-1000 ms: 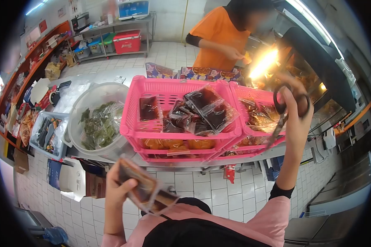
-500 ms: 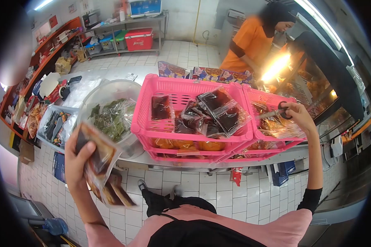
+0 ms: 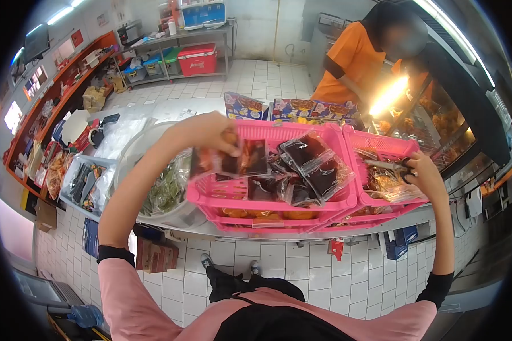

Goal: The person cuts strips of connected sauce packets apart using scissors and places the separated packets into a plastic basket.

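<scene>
My left hand (image 3: 217, 133) is closed on blurred clear packets of dark sauce (image 3: 207, 162), over the left side of the large pink basket (image 3: 267, 213). More sauce packets (image 3: 313, 159) lie in a heap inside that basket. My right hand (image 3: 424, 173) grips the scissors (image 3: 384, 165) by the handles, above the smaller pink basket (image 3: 378, 139) at its right. Wrapped golden-brown packets (image 3: 389, 183) fill that smaller basket. Left of the large basket, a clear round tub (image 3: 119, 187) holds bagged green leaves (image 3: 168, 190), partly hidden by my left forearm.
A person in an orange top (image 3: 347, 51) stands across the counter by a lit glass cabinet (image 3: 444, 122). Printed boxes (image 3: 293, 109) line up behind the baskets. A grey-blue bin (image 3: 77, 199) sits left of the tub. A red cooler (image 3: 198, 59) rests on the back shelf.
My left hand has moved up and right with the packets, from in front of the tub to over the large pink basket. My right hand and the scissors remain by the smaller basket.
</scene>
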The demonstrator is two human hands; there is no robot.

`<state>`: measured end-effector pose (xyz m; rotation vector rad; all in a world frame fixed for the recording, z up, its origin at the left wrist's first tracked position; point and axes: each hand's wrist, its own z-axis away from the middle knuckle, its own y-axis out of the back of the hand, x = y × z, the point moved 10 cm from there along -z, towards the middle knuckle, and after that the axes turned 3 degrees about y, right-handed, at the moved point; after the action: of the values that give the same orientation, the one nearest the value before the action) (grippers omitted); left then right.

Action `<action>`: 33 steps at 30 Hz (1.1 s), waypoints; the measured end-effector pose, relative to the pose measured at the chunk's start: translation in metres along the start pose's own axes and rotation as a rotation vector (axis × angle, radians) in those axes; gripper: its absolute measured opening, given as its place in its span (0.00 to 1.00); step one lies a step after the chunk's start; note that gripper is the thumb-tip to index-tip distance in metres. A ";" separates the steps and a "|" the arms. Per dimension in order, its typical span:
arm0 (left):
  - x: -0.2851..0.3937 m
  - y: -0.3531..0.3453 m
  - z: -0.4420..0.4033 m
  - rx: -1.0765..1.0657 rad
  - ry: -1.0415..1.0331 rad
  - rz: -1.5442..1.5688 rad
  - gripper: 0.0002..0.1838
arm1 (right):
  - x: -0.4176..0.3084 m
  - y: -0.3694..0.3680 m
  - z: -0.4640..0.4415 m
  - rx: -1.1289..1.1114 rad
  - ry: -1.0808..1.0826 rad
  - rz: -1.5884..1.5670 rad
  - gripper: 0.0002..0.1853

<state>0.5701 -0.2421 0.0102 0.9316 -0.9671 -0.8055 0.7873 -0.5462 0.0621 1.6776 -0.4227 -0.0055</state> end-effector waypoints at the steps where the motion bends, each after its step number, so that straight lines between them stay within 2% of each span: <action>1: -0.003 0.000 -0.001 0.069 -0.006 -0.234 0.23 | 0.015 0.005 0.004 -0.009 -0.126 -0.149 0.11; 2: -0.005 -0.006 0.000 0.067 -0.011 -0.234 0.23 | 0.031 0.007 0.009 -0.017 -0.250 -0.298 0.09; 4: 0.000 0.008 0.009 0.325 -0.064 -0.191 0.22 | 0.038 0.000 0.005 -0.090 -0.324 -0.313 0.08; 6: 0.008 0.000 0.009 0.329 -0.081 -0.263 0.20 | 0.019 -0.007 -0.007 0.140 -0.384 -1.132 0.12; 8: 0.030 0.003 0.021 0.500 -0.187 -0.525 0.16 | -0.032 -0.009 -0.037 0.039 -0.257 -1.163 0.20; 10: 0.023 -0.002 0.023 0.527 -0.218 -0.464 0.16 | -0.089 0.007 -0.064 0.069 -0.011 -0.796 0.24; 12: 0.019 -0.001 0.028 0.561 -0.247 -0.407 0.15 | -0.116 0.002 -0.081 -0.012 -0.054 -0.563 0.28; 13: 0.018 0.000 0.032 0.570 -0.272 -0.356 0.15 | -0.125 0.001 -0.086 -0.008 -0.057 -0.561 0.28; 15: 0.016 0.003 0.037 0.576 -0.304 -0.304 0.14 | -0.137 -0.003 -0.092 0.008 -0.050 -0.239 0.29; 17: 0.010 0.004 0.039 0.525 -0.339 -0.107 0.12 | -0.129 -0.031 -0.096 -0.066 -0.087 -0.360 0.29; 19: 0.007 0.003 0.039 0.528 -0.371 -0.079 0.11 | -0.129 -0.041 -0.095 -0.136 -0.123 -0.478 0.28; 21: 0.007 0.005 0.040 0.537 -0.400 -0.044 0.09 | -0.133 -0.003 -0.095 0.137 -0.071 -0.038 0.25; 22: 0.006 0.007 0.040 0.540 -0.406 0.004 0.09 | -0.130 -0.009 -0.099 0.134 -0.073 -0.032 0.25; 24: 0.008 0.008 0.039 0.540 -0.425 0.054 0.08 | -0.113 -0.025 -0.110 0.259 -0.098 -0.461 0.23; 28: 0.018 0.014 0.043 0.597 -0.486 0.077 0.06 | -0.117 -0.026 -0.123 0.253 -0.125 -0.404 0.21; 31: 0.018 0.019 0.050 0.573 -0.484 0.184 0.07 | -0.107 -0.014 -0.127 0.245 -0.169 -0.523 0.18; 33: 0.019 0.025 0.052 0.537 -0.457 0.284 0.08 | -0.097 0.016 -0.124 0.330 -0.198 -0.810 0.14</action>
<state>0.5327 -0.2635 0.0530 1.0489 -1.7302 -0.5274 0.7234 -0.4021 0.0743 2.0814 0.1464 -0.7355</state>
